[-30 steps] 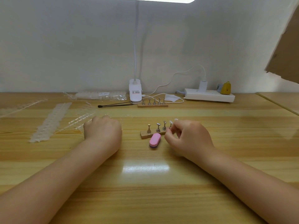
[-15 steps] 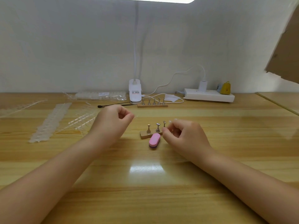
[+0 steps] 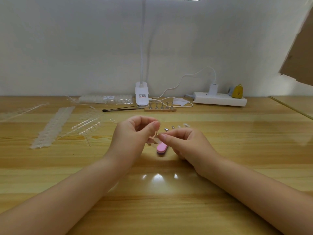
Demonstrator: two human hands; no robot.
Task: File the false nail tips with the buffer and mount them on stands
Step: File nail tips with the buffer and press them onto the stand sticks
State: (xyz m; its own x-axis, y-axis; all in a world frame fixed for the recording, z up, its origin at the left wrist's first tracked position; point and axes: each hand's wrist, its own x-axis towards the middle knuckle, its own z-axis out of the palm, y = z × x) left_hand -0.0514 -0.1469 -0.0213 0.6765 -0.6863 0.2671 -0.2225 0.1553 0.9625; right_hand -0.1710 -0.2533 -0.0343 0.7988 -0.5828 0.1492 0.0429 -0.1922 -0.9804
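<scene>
Left hand [image 3: 133,133] has come over from the clear strips and now meets the right hand [image 3: 184,143] just above the pink oval buffer [image 3: 161,148], both sets of fingers pinching a clear false nail tip [image 3: 155,139] (tiny, hard to see). Filing is probably next.

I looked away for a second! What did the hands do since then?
The left hand left the clear strips and came right, holding a small strip of clear false nail tips. The right hand slid a little left to meet it and pinches that strip above the pink oval buffer. The buffer, the far wooden stand of metal pegs and the white power strip stayed put.
</scene>
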